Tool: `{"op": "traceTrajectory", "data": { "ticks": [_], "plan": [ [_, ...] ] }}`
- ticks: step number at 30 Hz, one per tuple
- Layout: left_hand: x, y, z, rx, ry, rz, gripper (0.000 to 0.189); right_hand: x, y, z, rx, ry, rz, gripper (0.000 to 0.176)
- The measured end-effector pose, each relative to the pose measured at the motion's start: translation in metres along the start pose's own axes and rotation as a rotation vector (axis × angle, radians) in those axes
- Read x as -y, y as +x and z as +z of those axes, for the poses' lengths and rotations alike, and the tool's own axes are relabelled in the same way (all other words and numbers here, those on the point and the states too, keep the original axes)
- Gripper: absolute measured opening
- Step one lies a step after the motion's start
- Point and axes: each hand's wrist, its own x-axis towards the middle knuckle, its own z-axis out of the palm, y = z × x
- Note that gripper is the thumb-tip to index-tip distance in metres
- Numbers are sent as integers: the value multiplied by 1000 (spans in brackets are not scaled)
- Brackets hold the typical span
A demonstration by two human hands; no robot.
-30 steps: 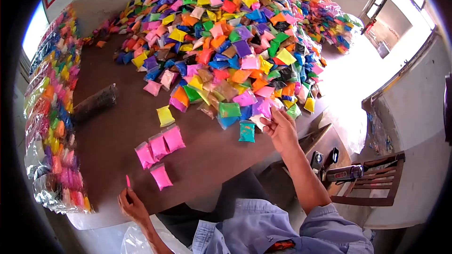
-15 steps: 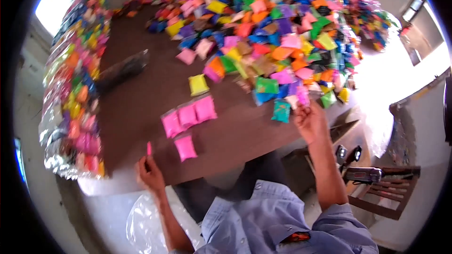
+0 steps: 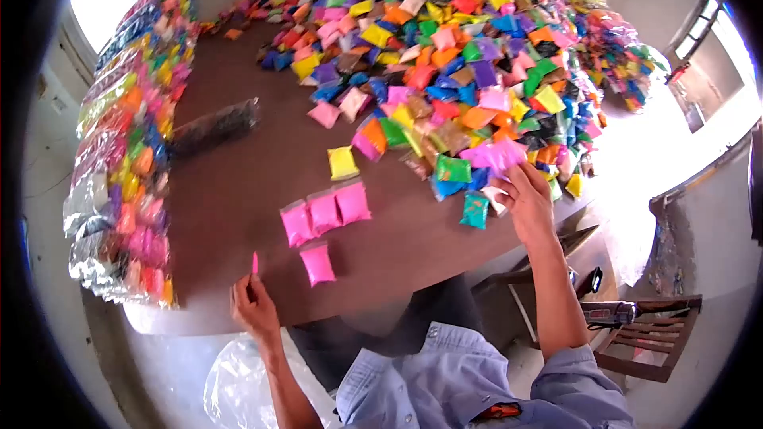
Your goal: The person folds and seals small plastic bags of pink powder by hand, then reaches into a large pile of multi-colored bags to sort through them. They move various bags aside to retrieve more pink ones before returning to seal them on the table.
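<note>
At the table's near left, my left hand (image 3: 254, 303) is closed around a thin pink strip (image 3: 255, 263) that points upward; its exact kind I cannot make out. My right hand (image 3: 526, 197) pinches a pinkish-purple packet (image 3: 502, 157) at the near edge of the big heap. Between the hands lie three bright pink packets side by side (image 3: 324, 213), with a single pink packet (image 3: 318, 263) just below them. A yellow packet (image 3: 343, 162) sits above that row. Close to my right hand are a teal packet (image 3: 474, 210) and a green packet (image 3: 453, 168).
A large heap of coloured packets (image 3: 445, 56) covers the back and right of the brown table (image 3: 230, 191). Clear bags of packets (image 3: 131, 159) line its left side, beside a dark filled bag (image 3: 214, 129). A wooden chair (image 3: 652, 338) stands at the right.
My right hand has moved slightly up, and the pinkish-purple packet now shows wider in its fingers. My left hand keeps the pink strip. The view has shifted slightly.
</note>
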Motion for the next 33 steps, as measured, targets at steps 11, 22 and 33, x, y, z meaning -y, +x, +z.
{"op": "traceTrajectory", "data": {
  "ticks": [11,22,33],
  "plan": [
    [-5,2,-1,-38,7,73,5,-59,-4,-63,-259,-654,-348,35],
    [-20,4,-7,28,154,87,5,-94,3,-60,-332,-616,-611,16],
    [-53,75,-6,256,131,-46,12,-89,-4,-50,-370,-644,-520,18]
  ]
}}
